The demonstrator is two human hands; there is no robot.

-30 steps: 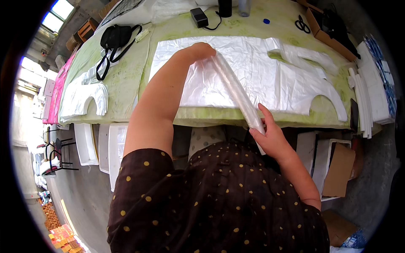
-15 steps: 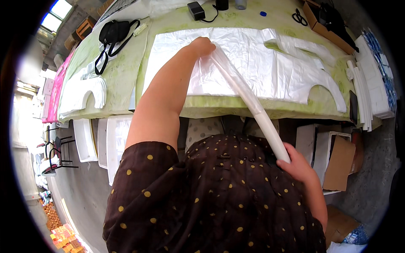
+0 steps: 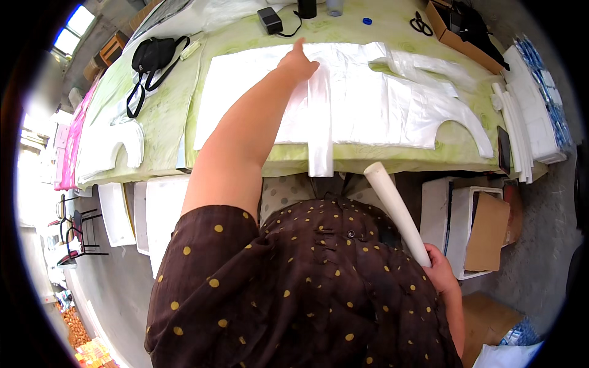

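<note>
— What lies at the upper left of the frame?
— A black shoulder bag [image 3: 153, 56] with its strap looped on the green tablecloth [image 3: 165, 122], and pink fabric [image 3: 69, 144] further left.
— And along the top edge?
— A black power adapter [image 3: 269, 20] with its cord, a small blue cap [image 3: 366, 21], and scissors [image 3: 420, 24] beside a cardboard box [image 3: 466, 40].
— Lower right?
— White foam boxes [image 3: 457, 211] under the table, with a brown cardboard flap [image 3: 488, 233].

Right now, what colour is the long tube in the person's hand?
White. The tube in the right hand shows best in the head view.
</note>
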